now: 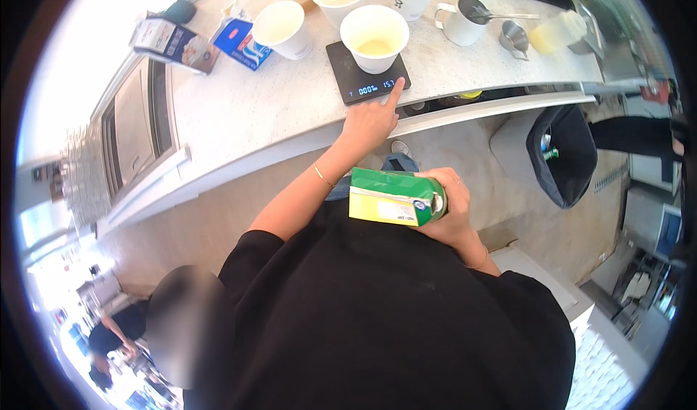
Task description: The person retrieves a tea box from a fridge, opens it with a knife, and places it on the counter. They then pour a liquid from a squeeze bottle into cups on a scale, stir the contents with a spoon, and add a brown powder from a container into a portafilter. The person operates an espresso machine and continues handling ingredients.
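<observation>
My left hand (372,121) stretches its index finger to the lower right corner of a black digital scale (340,72), its other fingers curled and holding nothing. Blue digits glow on the scale's display. On the scale stands a white paper cup (374,61), upright, with a little pale yellow liquid or cream at the bottom. Close to my body, my right hand (452,205) grips a green and yellow carton (389,192) from its right end. The carton lies tilted on its side in the air and bears printed writing.
More white cups (280,31) stand behind and left of the scale. Cartons (177,45) lie at the left. A white pitcher (463,26) with a spoon, a metal jigger (513,37) and a squeeze bottle (561,31) stand right. An open bin (563,156) is below; people work nearby.
</observation>
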`<action>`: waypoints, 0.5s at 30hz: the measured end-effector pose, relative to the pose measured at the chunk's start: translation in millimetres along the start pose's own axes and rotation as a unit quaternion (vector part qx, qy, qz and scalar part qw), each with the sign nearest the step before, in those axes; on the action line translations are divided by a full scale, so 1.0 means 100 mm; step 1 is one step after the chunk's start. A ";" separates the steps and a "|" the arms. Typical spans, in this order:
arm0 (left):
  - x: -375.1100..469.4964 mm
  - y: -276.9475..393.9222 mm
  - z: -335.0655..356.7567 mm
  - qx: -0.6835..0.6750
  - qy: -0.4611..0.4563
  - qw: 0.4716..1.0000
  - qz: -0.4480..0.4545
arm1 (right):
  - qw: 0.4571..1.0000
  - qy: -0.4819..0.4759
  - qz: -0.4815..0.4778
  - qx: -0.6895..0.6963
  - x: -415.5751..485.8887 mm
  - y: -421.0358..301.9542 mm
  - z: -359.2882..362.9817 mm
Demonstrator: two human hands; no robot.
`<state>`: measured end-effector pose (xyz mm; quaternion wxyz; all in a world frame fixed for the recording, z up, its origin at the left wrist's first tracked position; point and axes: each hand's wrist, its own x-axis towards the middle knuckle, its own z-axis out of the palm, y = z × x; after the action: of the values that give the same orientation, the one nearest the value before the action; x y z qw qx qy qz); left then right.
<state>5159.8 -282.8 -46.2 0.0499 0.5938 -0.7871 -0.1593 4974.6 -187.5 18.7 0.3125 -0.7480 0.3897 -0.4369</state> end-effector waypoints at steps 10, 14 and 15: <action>-0.98 -0.51 -0.29 -0.764 -0.043 0.641 0.060 | 0.990 0.113 0.079 0.022 0.21 -0.32 0.40; -1.18 -0.41 -0.22 -0.665 0.202 0.718 0.014 | 0.983 0.125 0.099 0.095 0.57 -0.35 0.79; -1.14 -0.49 -0.12 -0.612 0.252 0.750 -0.004 | 0.980 0.122 0.115 0.104 0.64 -0.37 0.89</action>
<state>5241.2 -188.3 -37.1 0.5985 0.4578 -0.4775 -0.4519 5086.2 -212.0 37.2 0.3867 -0.6027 0.4604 -0.5247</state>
